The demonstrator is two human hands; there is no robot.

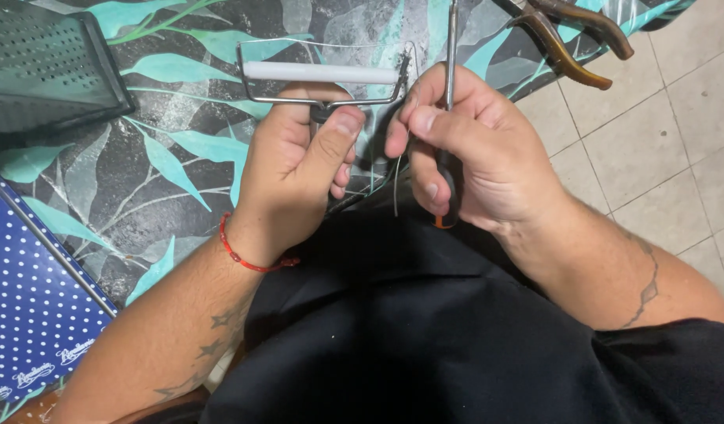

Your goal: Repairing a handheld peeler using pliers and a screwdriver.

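At frame centre, the left hand (295, 169) grips the wire slicer (322, 74) by its handle; the right hand (476, 153) clasps a screwdriver (450, 118) and pinches a loose thin wire (396, 177), which seems not yet fastened.

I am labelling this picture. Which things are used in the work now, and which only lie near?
In use: slicer frame in left hand; screwdriver and thin wire in right hand.

Lying near: pliers, grater, dotted box.
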